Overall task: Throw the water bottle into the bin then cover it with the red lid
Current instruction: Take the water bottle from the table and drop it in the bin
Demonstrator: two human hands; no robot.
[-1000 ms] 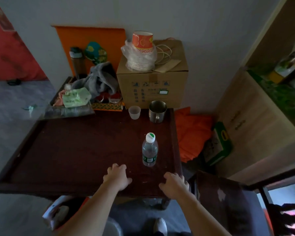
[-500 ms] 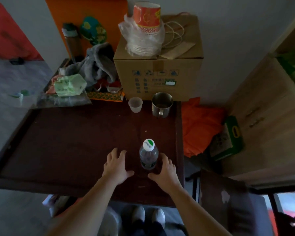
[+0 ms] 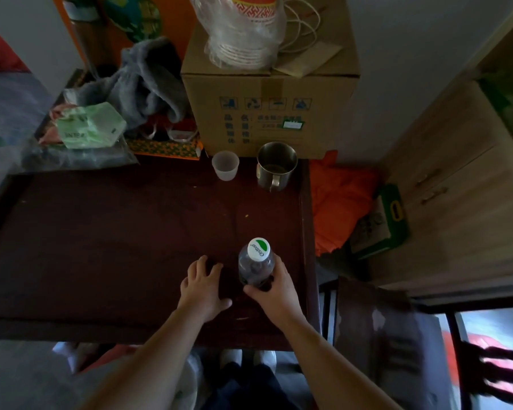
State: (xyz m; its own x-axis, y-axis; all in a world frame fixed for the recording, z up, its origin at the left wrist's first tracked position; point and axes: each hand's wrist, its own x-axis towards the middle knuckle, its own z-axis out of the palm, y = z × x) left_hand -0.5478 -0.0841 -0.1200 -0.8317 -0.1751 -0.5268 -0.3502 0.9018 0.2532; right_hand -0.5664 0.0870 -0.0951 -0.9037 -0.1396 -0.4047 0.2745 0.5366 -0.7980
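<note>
Right hand (image 3: 274, 287) wraps around the upright water bottle (image 3: 255, 266), thumb at its near side, fingers on its right. Left hand (image 3: 203, 288) lies flat on the dark table (image 3: 116, 247) just beside it, fingers spread. Beyond both hands stand a plastic cup (image 3: 225, 165) and a metal mug (image 3: 276, 165).

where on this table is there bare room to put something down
The widest bare patch is the dark table left of the left hand, below the clutter. A smaller patch lies between the water bottle, held by the right hand, and the plastic cup and metal mug. The far left corner, around the grey cloth, is crowded.
</note>
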